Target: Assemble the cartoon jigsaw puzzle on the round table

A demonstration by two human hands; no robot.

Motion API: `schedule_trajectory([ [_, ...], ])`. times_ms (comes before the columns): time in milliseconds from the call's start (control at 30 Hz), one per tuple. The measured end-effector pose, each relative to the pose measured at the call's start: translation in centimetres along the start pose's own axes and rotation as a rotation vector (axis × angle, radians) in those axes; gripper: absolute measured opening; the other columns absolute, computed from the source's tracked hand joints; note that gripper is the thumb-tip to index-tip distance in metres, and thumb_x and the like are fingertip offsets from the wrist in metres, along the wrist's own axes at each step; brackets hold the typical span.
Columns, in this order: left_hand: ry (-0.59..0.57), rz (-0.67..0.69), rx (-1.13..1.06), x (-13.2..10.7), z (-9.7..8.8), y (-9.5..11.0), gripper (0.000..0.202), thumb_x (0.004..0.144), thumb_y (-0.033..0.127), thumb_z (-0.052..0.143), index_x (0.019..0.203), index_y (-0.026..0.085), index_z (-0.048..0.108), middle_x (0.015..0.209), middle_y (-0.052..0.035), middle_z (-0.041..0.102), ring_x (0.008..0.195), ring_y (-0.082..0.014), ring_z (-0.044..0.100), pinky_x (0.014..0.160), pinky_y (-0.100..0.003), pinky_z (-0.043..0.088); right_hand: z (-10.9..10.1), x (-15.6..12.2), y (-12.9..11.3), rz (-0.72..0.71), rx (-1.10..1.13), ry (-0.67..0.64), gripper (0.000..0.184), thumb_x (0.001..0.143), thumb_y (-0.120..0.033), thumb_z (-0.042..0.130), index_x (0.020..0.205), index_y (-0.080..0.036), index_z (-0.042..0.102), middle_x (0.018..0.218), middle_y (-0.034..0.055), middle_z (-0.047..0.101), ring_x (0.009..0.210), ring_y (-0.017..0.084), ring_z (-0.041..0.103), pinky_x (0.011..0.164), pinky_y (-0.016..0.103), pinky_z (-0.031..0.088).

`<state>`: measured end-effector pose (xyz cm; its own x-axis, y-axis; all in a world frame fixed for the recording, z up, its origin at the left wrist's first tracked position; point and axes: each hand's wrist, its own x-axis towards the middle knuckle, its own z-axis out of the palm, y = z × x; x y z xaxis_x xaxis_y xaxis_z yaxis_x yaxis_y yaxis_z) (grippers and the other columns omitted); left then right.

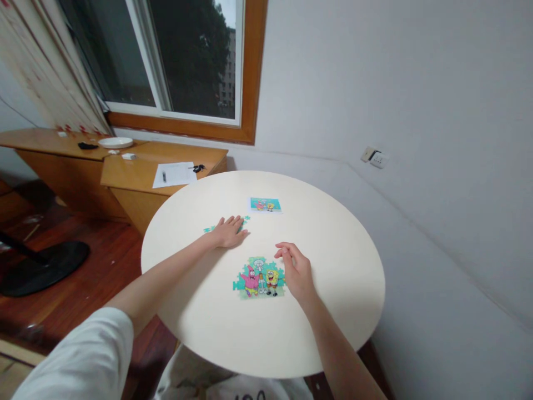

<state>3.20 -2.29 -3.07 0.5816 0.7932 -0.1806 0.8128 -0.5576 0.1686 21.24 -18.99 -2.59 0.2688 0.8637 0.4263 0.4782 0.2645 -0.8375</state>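
White table (333, 250), puzzle (261, 280) beside right hand (297, 271).

1. This looks like a room in a home: a jigsaw puzzle (261, 278) lies on a round white bench (333, 239), the centre for the clock directions below.
2. Eleven o'clock: a wood-framed window (146, 55).
3. Ten o'clock: a long curtain (54, 61), and wooden cabinets (139, 173) carrying a white plate (115, 143).
4. Nine o'clock: a reddish wooden floor (104, 244).
5. Two o'clock: a plain pale wall (375, 72) with a socket (378, 160).
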Motion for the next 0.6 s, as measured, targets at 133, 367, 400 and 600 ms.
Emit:
schedule_trajectory([
  [133,-0.029,0.043,0.025,-2.2,0.1,0.1,0.07,0.093,0.055,0.014,0.148,0.012,0.019,0.157,-0.0116,0.012,0.144,-0.0283,0.011,0.115,-0.05,0.008,0.0,0.0,-0.1,0.002,0.01,-0.002,0.031,0.089,-0.041,0.039,0.091,-0.02,0.061,0.072,0.0024,0.065,0.072,0.017,0.061,0.069,0.029,0.046],
  [367,-0.003,0.081,-0.002,-4.5,-0.1,0.4,0.059,0.094,0.05,0.02,0.141,0.018,0.036,0.154,-0.0116,0.027,0.142,-0.0283,0.023,0.114,-0.053,0.011,0.3,0.2,0.4,0.026,0.024,-0.008,0.032,0.087,-0.042,0.038,0.091,-0.02,0.061,0.071,0.0018,0.065,0.07,0.016,0.06,0.066,0.028,0.044],
  [400,0.009,0.077,0.001,-4.3,-0.4,0.5,0.056,0.095,0.049,0.02,0.139,0.02,0.039,0.152,-0.0111,0.031,0.14,-0.0277,0.026,0.113,-0.053,0.012,0.4,0.2,0.5,0.027,0.027,-0.01,0.031,0.087,-0.042,0.038,0.09,-0.02,0.061,0.071,0.0015,0.065,0.068,0.016,0.059,0.065,0.028,0.044],
  [600,0.12,0.01,0.031,-0.4,-1.0,2.3,0.05,0.096,0.04,0.024,0.142,0.024,0.036,0.15,-0.0091,0.037,0.141,-0.027,0.024,0.113,-0.052,0.015,1.0,0.6,1.9,0.06,0.03,-0.001,0.031,0.085,-0.042,0.038,0.088,-0.021,0.061,0.067,0.0004,0.063,0.064,0.015,0.058,0.062,0.027,0.044],
])
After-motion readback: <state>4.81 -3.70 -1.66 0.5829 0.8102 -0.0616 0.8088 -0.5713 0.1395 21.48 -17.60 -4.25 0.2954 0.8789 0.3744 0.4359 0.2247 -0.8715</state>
